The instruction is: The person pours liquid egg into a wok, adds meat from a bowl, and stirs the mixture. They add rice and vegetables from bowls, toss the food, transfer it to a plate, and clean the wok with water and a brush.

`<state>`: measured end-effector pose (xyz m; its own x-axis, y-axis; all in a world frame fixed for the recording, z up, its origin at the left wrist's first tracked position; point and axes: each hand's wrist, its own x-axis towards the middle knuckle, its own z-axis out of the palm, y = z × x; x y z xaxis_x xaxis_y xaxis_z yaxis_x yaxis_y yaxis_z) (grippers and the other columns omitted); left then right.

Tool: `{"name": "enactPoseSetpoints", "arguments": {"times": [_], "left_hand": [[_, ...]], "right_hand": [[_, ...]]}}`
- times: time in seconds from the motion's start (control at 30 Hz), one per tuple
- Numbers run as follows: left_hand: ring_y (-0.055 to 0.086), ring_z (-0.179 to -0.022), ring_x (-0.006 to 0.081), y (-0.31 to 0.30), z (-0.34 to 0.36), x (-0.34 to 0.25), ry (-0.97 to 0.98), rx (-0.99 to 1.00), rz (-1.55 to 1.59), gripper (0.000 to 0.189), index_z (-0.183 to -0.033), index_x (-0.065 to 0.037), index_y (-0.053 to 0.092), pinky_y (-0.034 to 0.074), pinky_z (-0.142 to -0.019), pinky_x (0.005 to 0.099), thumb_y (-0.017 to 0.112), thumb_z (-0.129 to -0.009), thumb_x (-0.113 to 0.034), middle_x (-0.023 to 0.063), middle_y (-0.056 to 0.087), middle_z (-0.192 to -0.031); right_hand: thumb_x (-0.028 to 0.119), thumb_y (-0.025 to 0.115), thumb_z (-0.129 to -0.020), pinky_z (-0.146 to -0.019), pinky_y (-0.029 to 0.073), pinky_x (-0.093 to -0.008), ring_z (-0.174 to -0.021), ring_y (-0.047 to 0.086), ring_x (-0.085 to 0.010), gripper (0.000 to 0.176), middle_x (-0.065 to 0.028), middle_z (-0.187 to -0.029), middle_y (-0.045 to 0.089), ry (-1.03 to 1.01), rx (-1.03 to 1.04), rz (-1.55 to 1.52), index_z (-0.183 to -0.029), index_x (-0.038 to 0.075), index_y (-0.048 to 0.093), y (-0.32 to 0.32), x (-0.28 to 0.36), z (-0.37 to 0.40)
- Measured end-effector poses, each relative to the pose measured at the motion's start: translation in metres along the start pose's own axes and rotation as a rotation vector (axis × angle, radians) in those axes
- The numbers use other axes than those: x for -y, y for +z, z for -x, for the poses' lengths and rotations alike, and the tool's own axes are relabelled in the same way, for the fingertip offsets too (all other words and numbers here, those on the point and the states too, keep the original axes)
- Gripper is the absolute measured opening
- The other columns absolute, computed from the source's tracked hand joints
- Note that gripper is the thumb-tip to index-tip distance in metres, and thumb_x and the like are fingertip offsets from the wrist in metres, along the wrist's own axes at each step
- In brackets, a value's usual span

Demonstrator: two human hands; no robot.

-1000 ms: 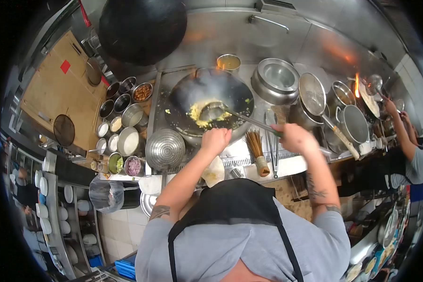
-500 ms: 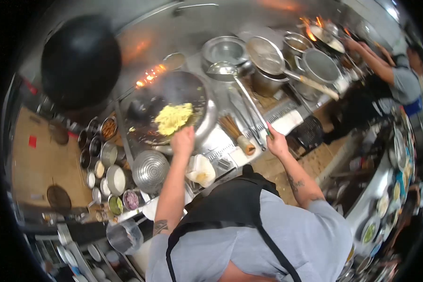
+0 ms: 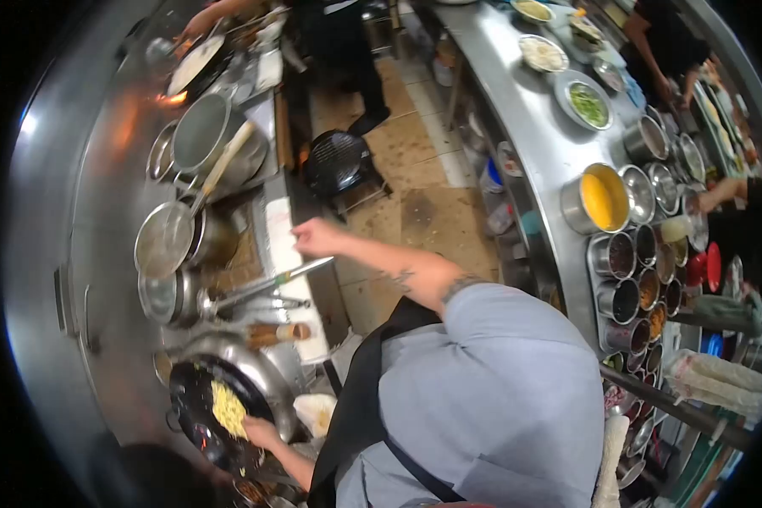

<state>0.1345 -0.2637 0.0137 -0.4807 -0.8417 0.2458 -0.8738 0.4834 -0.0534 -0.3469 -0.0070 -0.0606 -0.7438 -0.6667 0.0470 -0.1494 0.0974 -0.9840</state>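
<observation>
At the near edge of the dark wok (image 3: 254, 391), my left hand (image 3: 261, 432) is closed, apparently on its rim or handle; the fingers are partly hidden. Pale yellow food (image 3: 229, 409), like scrambled egg or noodles, lies in the wok. My right hand (image 3: 315, 238) is raised above the white strip (image 3: 281, 245) along the counter's front edge, its fingers loosely bent and nothing visible in them. Below that hand, a ladle (image 3: 245, 296) lies across the counter, its green-banded handle pointing toward the aisle. A bundled bamboo brush (image 3: 279, 334) lies beside the ladle.
A wooden-handled strainer (image 3: 165, 240) rests over a pot near a large grey pot (image 3: 201, 131). A black stool (image 3: 339, 162) stands in the aisle. Opposite, a steel counter (image 3: 516, 93) bears a yellow-filled pot (image 3: 597, 201) and several containers. Other people work at the far stove and beyond the counter.
The view has swung to the right, bringing in the aisle and the opposite counter. My right hand has let go of the ladle, which now lies on the counter. My left hand stays at the wok.
</observation>
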Motion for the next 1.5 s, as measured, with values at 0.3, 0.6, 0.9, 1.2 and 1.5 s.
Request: {"name": "enactPoseSetpoints", "arguments": {"times": [0.3, 0.6, 0.9, 1.2, 1.5], "left_hand": [[0.061, -0.088, 0.048, 0.011, -0.014, 0.009, -0.345, 0.108, -0.259, 0.039, -0.103, 0.008, 0.058, 0.049, -0.076, 0.0543, 0.041, -0.099, -0.027, 0.0336, 0.061, -0.098], [0.064, -0.057, 0.0187, -0.038, -0.026, -0.007, 0.776, 0.165, -0.755, 0.021, -0.079, -0.019, 0.069, 0.051, -0.049, 0.0333, 0.051, -0.09, -0.019, 0.004, 0.065, -0.067], [0.059, -0.096, 0.0469, -0.018, -0.004, 0.005, -0.082, 0.096, -0.105, 0.042, -0.111, 0.009, 0.06, 0.047, -0.083, 0.0484, 0.046, -0.098, -0.029, 0.0314, 0.062, -0.105], [0.057, -0.098, 0.0409, -0.039, 0.004, -0.049, -0.213, -0.143, 0.18, 0.037, -0.111, 0.004, 0.059, 0.043, -0.087, 0.0496, 0.059, -0.086, -0.024, 0.0238, 0.06, -0.104], [0.037, -0.125, 0.0437, -0.016, 0.173, -0.048, -0.675, 0.119, 0.815, 0.076, -0.134, 0.006, 0.037, 0.029, -0.108, 0.0498, 0.072, -0.075, -0.026, 0.0271, 0.04, -0.133]], "right_hand": [[0.009, 0.056, -0.09, -0.061, 0.06, -0.0371, -0.073, 0.066, -0.026, 0.023, -0.0169, -0.085, 0.062, 0.193, -1.431, -0.721, -0.107, -0.006, 0.051, -0.544, -0.063, 0.135], [0.006, 0.053, -0.094, -0.068, 0.064, -0.0443, -0.086, 0.066, -0.0339, 0.039, -0.0228, -0.122, 0.053, 0.253, -1.845, -0.895, -0.13, -0.004, 0.043, -0.657, -0.056, 0.101], [0.002, 0.058, -0.082, -0.042, 0.048, -0.0311, -0.052, 0.061, -0.0198, 0.018, -0.0158, -0.083, 0.067, 0.161, -1.573, -0.261, -0.097, -0.008, 0.059, -0.488, -0.045, 0.139], [0.001, 0.064, -0.08, -0.038, 0.045, -0.0248, -0.045, 0.056, -0.0115, 0.002, -0.0049, -0.067, 0.063, 0.527, 0.072, -0.362, -0.082, 0.001, 0.063, -0.072, 0.108, 0.079], [0.004, 0.062, -0.08, -0.05, 0.051, -0.0351, -0.055, 0.062, -0.0199, 0.015, -0.012, -0.07, 0.059, -0.334, 0.66, 0.231, -0.069, 0.0, 0.053, 0.373, 0.307, -0.016]]}}
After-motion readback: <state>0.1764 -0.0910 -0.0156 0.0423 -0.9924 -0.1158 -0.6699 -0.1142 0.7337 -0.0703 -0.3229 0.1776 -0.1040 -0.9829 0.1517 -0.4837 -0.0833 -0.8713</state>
